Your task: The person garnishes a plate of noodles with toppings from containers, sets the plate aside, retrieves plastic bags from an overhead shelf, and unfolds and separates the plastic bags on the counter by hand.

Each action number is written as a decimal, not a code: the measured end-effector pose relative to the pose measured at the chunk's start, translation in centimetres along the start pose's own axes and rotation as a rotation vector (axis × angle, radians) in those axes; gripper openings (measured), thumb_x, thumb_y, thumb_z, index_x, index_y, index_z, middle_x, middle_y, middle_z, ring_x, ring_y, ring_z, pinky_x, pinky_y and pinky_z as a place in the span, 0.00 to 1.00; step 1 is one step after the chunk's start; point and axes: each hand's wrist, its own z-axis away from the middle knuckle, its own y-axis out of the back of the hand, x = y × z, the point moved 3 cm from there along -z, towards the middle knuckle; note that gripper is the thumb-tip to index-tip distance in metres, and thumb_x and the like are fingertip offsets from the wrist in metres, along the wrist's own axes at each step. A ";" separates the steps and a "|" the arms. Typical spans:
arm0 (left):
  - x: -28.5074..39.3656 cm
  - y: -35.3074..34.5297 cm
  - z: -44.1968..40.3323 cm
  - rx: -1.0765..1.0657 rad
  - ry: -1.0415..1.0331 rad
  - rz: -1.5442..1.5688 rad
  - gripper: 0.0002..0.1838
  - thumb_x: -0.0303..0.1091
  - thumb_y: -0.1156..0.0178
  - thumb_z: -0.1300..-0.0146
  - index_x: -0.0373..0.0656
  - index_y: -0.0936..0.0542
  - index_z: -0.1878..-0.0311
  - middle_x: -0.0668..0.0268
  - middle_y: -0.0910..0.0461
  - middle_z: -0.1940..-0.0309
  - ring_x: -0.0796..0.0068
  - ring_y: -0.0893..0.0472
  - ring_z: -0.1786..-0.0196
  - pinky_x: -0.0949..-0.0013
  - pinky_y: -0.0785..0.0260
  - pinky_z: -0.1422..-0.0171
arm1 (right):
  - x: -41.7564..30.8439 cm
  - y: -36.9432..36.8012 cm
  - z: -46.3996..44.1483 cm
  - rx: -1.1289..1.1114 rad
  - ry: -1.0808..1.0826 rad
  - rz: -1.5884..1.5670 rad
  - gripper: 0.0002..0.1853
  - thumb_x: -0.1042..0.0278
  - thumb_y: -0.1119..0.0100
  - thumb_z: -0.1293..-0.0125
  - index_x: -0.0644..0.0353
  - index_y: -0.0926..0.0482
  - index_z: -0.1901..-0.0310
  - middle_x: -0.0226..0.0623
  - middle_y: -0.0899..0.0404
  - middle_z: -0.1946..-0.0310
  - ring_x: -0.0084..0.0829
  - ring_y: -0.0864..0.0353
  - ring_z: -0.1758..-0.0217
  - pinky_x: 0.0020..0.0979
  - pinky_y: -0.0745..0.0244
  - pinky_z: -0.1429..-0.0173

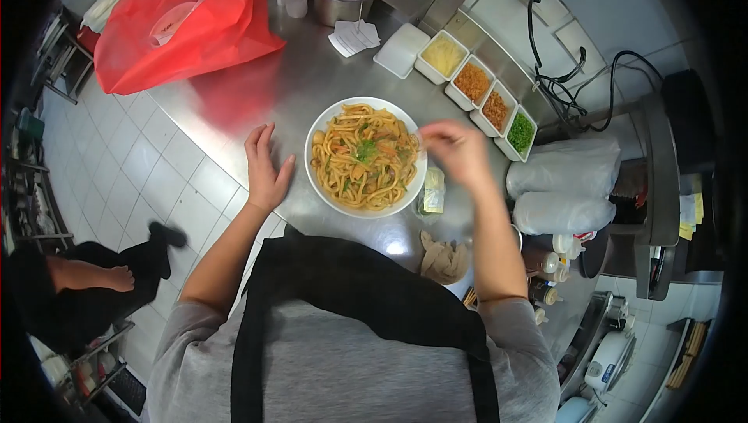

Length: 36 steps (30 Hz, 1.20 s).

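A white bowl (311,176) of thick noodles (362,162) stands on the steel counter in front of me. Chopped green garnish (366,150) lies on the middle of the noodles. Just left of the bowl, my left hand (269,171) rests at the counter's edge, fingers apart and holding nothing. My right hand (458,152) hovers by the bowl's right rim, slightly blurred, with its fingertips drawn together; whatever is between them cannot be made out. Below that hand stands a small clear container with a pale label (433,191).
Tubs of shredded yellow topping (443,55), orange bits (472,81), brown bits (495,110) and chopped greens (520,133) line the back right. A red bag (195,33) stands at left. A cloth (444,258) lies near me. Another person's arm (89,275) shows at far left.
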 end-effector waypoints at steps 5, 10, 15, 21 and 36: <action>0.3 0.3 0.1 0.017 0.014 0.050 0.35 0.28 0.42 0.44 0.43 0.43 0.32 0.54 0.47 0.38 0.56 0.40 0.35 0.58 0.37 0.35 | -3.5 -5.4 1.9 0.013 0.275 0.189 0.12 0.84 0.44 0.49 0.63 0.21 0.62 0.46 0.20 0.64 0.42 0.20 0.62 0.34 0.24 0.56; 0.3 0.7 0.1 0.009 0.027 0.085 0.32 0.29 0.43 0.42 0.43 0.42 0.34 0.55 0.42 0.41 0.60 0.36 0.39 0.62 0.34 0.40 | -4.9 -5.3 1.7 0.101 0.163 0.290 0.13 0.84 0.44 0.50 0.62 0.21 0.61 0.46 0.20 0.64 0.41 0.18 0.62 0.33 0.23 0.59; -0.8 -1.1 2.0 -0.357 0.374 0.510 0.30 0.31 0.44 0.38 0.44 0.44 0.35 0.64 0.24 0.66 0.68 0.22 0.65 0.69 0.28 0.54 | -5.2 -5.6 1.0 0.185 0.153 0.287 0.10 0.84 0.45 0.51 0.62 0.22 0.66 0.45 0.22 0.72 0.44 0.21 0.67 0.37 0.25 0.62; 2.1 -2.8 2.4 -0.958 0.854 1.102 0.37 0.27 0.48 0.37 0.54 0.57 0.31 0.54 0.26 0.51 0.61 0.18 0.58 0.63 0.24 0.54 | -4.6 -6.1 1.5 0.276 0.034 0.346 0.08 0.83 0.44 0.54 0.62 0.24 0.70 0.43 0.24 0.76 0.44 0.23 0.68 0.39 0.27 0.63; 0.0 -2.5 2.9 -1.110 0.891 1.091 0.34 0.23 0.50 0.41 0.52 0.48 0.32 0.61 0.35 0.38 0.62 0.28 0.41 0.55 0.26 0.49 | 4.5 -16.4 18.6 0.517 -0.639 -0.916 0.31 0.38 0.55 0.34 0.62 0.31 0.48 0.37 0.25 0.70 0.27 0.22 0.74 0.28 0.21 0.68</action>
